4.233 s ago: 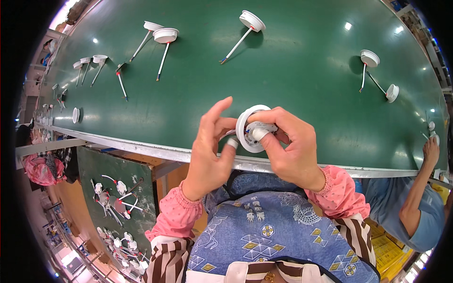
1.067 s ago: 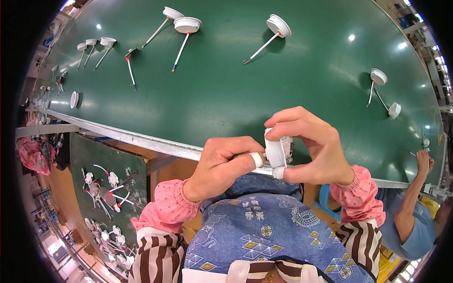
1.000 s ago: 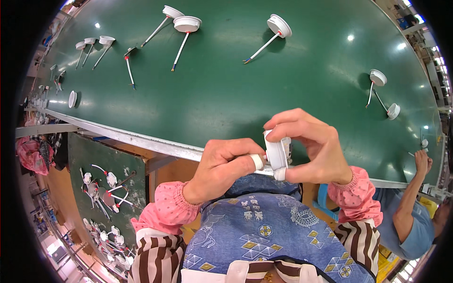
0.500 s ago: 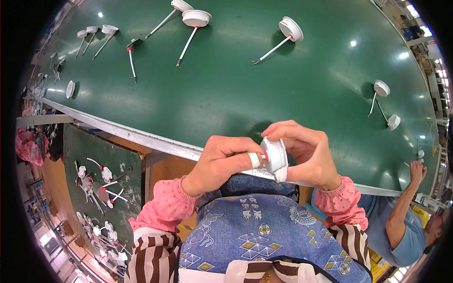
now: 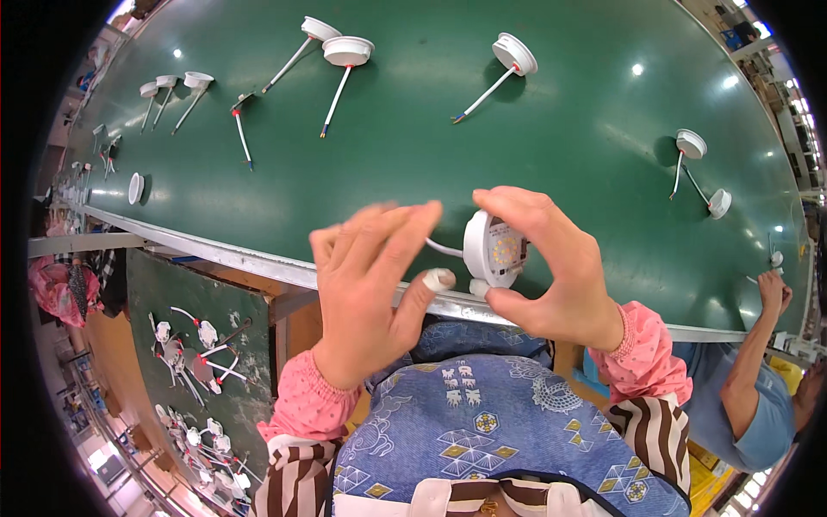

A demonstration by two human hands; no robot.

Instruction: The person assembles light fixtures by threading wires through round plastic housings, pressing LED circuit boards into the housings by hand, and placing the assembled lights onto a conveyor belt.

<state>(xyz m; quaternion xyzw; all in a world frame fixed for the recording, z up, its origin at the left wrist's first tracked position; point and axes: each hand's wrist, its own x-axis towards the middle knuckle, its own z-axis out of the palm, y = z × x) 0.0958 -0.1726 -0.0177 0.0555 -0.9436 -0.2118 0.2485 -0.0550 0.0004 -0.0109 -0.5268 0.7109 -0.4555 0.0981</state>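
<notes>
Between the thumb and fingers of my right hand [image 5: 556,267] is a round white LED lamp module [image 5: 476,250], gripped by its rim. It stands on edge, with the yellow-dotted LED board facing right toward my palm. A white cable [image 5: 443,247] runs out of its back to the left. My left hand [image 5: 370,284] is beside that cable, a little blurred, with its fingers stretched and the thumb apart. White tape wraps the left thumb tip. Whether the left fingertips touch the cable end is hard to see.
Several similar lamp modules with cables, such as the white one [image 5: 515,54], lie across the green table [image 5: 413,164]. A lower board [image 5: 284,405] at left holds more wired parts. To the right, a co-worker's hand [image 5: 774,293] handles something small at the table edge.
My left hand has let go of the cable near the module and moved left, fingers opening. My right hand has turned the module so its LED board shows.
</notes>
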